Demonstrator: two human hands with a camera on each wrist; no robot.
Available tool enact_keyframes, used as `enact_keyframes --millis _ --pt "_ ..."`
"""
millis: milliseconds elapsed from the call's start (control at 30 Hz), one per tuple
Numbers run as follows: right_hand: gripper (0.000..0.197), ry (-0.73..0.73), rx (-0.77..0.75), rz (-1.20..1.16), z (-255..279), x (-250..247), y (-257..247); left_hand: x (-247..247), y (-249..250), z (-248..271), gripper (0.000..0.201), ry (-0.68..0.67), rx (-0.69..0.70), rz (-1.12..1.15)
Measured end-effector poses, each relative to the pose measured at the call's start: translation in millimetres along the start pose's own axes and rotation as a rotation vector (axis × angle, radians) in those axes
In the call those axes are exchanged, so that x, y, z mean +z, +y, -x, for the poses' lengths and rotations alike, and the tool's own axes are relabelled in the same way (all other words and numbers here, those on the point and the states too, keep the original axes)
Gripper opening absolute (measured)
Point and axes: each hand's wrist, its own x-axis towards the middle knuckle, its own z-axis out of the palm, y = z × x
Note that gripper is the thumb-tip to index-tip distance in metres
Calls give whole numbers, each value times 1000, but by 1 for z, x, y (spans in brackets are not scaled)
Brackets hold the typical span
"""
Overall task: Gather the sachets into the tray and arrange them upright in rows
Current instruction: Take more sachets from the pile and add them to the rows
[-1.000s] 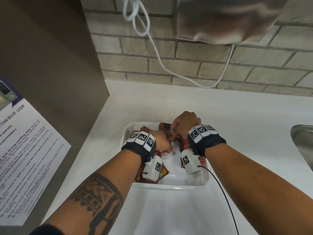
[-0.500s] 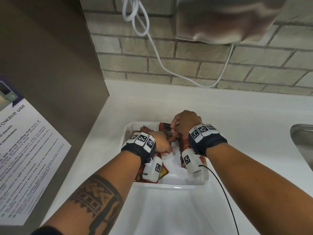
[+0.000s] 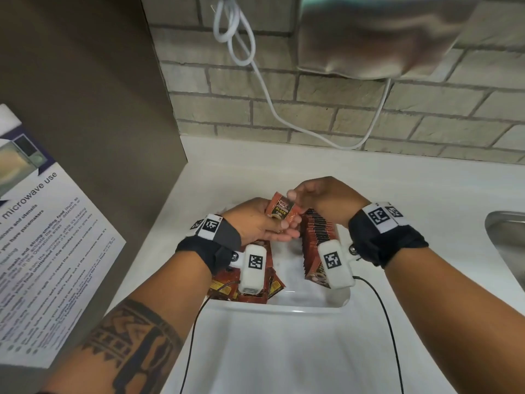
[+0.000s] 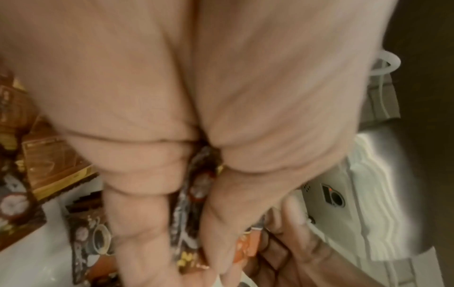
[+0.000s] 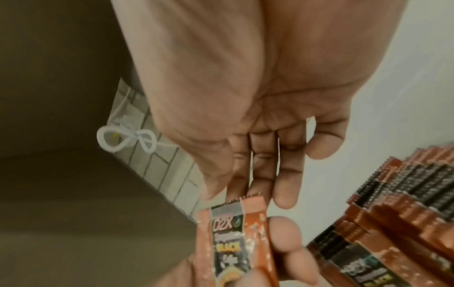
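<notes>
Left hand: the left hand (image 3: 262,227) gripped the lower end of a small orange-and-black foil sachet (image 3: 281,210), fingers curled round it.
Right hand: the right hand (image 3: 324,199) pinched the same sachet's top edge.
Sachet position: held above the white rectangular plastic tray (image 3: 284,307).
Upright row: orange sachets (image 3: 316,240) stood along the tray's right side.
Loose sachets: several (image 3: 224,288) lay flat at the tray's left.
Surface: white countertop (image 3: 426,189).
</notes>
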Motion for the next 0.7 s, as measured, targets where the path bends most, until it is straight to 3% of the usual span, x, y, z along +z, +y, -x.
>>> enact_keyframes --millis 133,267,367,433,533,600,700 --pt "9 58 -44 -81 4 -6 -2 1 -1 4 25 63 71 58" --pt "3 169 -59 -23 2 -8 -8 4 0 6 8 235 117 -143" --pt "6 213 -82 55 -1 -4 -13 5 4 6 12 329 123 -200" --pt "6 235 -88 144 -3 -1 -17 4 7 7 25 375 6 -345" --pt "9 214 -55 280 -10 2 -14 -4 1 5 44 414 -276 -831" --pt "8 160 -7 374 -14 8 -9 -8 -5 0 35 365 -339 -1053" --pt "11 105 69 591 -24 22 -1 -4 -12 -10 22 245 -375 -1137"
